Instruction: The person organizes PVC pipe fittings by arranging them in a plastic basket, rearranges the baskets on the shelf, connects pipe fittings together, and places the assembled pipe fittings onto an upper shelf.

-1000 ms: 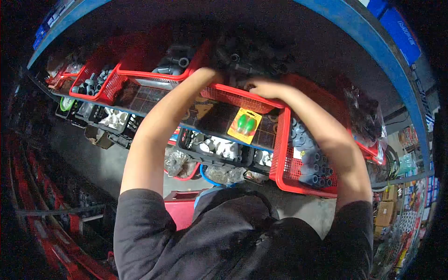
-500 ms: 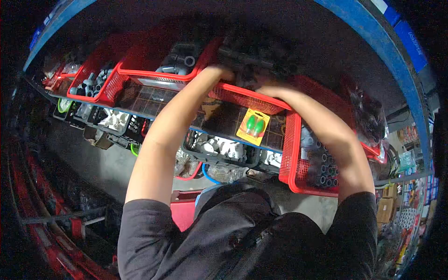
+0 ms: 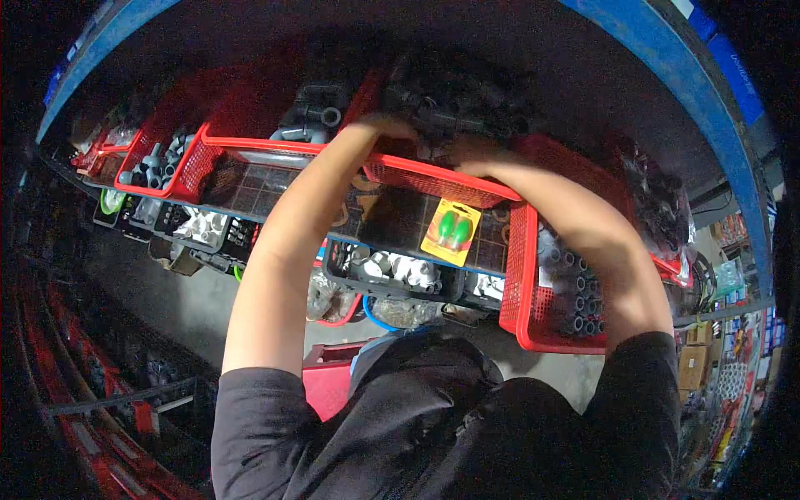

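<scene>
Both arms reach over the front rim of a red plastic basket (image 3: 442,179) on the shelf. My left hand (image 3: 390,129) is inside it near the left wall, dim and blurred. My right hand (image 3: 473,155) is further right in the same basket, its fingers lost in shadow. Dark pipe fittings (image 3: 450,104) fill the back of this basket, close to both hands. Whether either hand holds one of them does not show. In front of the basket, a yellow card pack with two green bulb-shaped pieces (image 3: 452,231) lies on the shelf.
A red basket of grey pipe fittings (image 3: 575,287) juts forward under my right forearm. More red baskets (image 3: 200,162) line the shelf to the left. Black crates of white fittings (image 3: 392,271) sit lower down. A blue metal frame (image 3: 700,75) arches overhead, and a red stool (image 3: 327,392) stands below.
Both hands stay inside the basket with slight shifts. The view has moved a little, so the left baskets and yellow pack appear slightly displaced.
</scene>
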Action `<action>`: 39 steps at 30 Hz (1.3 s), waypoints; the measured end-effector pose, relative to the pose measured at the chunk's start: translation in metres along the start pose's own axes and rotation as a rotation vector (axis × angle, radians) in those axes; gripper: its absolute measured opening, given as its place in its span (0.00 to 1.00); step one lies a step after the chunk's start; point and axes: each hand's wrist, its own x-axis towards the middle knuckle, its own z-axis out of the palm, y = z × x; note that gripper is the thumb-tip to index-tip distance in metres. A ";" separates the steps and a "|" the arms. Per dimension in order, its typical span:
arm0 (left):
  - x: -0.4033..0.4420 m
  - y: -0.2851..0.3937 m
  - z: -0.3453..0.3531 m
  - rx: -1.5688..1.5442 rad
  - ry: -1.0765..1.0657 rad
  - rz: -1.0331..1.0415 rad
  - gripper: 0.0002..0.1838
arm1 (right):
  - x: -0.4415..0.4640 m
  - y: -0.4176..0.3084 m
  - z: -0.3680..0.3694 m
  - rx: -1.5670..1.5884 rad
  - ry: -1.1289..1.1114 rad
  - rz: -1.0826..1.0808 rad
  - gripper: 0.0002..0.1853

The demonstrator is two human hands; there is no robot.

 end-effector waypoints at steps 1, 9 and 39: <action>0.003 -0.002 -0.002 -0.081 -0.006 0.005 0.21 | 0.000 0.004 0.004 -0.001 -0.001 -0.002 0.28; 0.025 -0.014 -0.014 -0.592 -0.072 0.008 0.22 | -0.005 -0.006 0.000 0.608 0.101 -0.037 0.42; 0.032 -0.018 0.020 0.731 0.655 0.346 0.15 | -0.130 -0.022 -0.089 0.839 0.342 0.256 0.36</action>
